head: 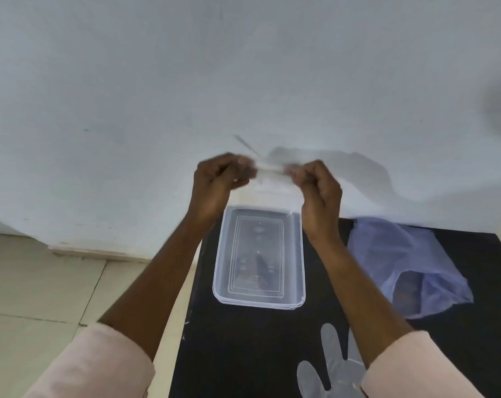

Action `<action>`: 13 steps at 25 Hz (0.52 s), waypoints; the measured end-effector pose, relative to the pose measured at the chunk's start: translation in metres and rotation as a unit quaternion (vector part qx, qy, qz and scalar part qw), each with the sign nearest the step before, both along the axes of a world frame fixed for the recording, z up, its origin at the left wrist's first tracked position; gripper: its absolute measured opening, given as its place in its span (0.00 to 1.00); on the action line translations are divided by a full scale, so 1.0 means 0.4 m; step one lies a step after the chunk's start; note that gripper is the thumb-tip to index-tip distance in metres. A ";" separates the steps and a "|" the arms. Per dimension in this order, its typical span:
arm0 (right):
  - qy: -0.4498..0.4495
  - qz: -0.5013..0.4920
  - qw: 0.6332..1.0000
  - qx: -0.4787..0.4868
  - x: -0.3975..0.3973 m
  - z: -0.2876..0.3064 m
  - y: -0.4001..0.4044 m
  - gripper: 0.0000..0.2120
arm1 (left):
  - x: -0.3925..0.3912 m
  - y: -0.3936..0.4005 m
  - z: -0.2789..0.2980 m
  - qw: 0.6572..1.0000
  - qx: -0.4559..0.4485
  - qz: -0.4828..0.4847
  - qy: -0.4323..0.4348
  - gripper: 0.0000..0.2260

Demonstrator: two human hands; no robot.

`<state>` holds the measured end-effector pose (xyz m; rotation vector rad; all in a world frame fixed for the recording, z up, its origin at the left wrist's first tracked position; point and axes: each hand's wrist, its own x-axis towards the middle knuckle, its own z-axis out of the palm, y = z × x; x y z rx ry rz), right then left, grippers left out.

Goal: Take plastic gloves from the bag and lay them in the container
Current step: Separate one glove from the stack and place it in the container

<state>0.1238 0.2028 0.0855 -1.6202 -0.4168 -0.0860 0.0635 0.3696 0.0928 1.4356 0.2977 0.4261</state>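
Observation:
Both my hands are raised above the far end of a clear rectangular plastic container (295,254) that sits on a black table (243,340). My left hand (217,188) and my right hand (318,193) each pinch one end of a thin clear plastic glove (272,170), stretched between them and blurred. The container looks empty. To its right lies a pale blue plastic bag (407,262), its mouth open toward me. A second clear glove (332,366) lies flat on the table near the front edge, partly under my right sleeve.
A white wall (243,81) rises right behind the table. Beige floor tiles (42,297) show at the left, past the table's left edge.

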 end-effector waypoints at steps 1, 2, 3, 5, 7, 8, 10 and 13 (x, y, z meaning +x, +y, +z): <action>0.015 0.007 1.000 -0.012 -0.025 -0.041 -0.011 0.09 | -0.020 -0.005 -0.047 1.000 -0.007 -0.009 0.018 0.08; 0.034 0.015 0.999 -0.020 -0.046 -0.083 -0.022 0.09 | -0.038 -0.008 -0.094 0.999 -0.016 -0.017 0.040 0.08; 0.052 0.019 0.998 -0.031 -0.063 -0.123 -0.033 0.09 | -0.053 -0.011 -0.136 0.998 -0.017 -0.024 0.061 0.08; 0.066 0.022 0.995 -0.074 -0.085 -0.192 -0.055 0.12 | -0.077 -0.015 -0.200 0.994 0.024 -0.031 0.100 0.07; 0.064 0.034 0.990 -0.124 -0.100 -0.238 -0.072 0.10 | -0.095 -0.016 -0.243 0.984 0.121 -0.036 0.128 0.07; 0.060 0.042 0.986 -0.149 -0.105 -0.252 -0.077 0.09 | -0.103 -0.017 -0.257 0.973 0.177 -0.049 0.140 0.07; 0.043 0.054 0.975 -0.213 -0.107 -0.273 -0.086 0.08 | -0.110 -0.024 -0.272 0.945 0.275 -0.087 0.153 0.09; -0.001 0.086 0.941 -0.327 -0.103 -0.284 -0.090 0.08 | -0.118 -0.034 -0.286 0.889 0.406 -0.146 0.154 0.14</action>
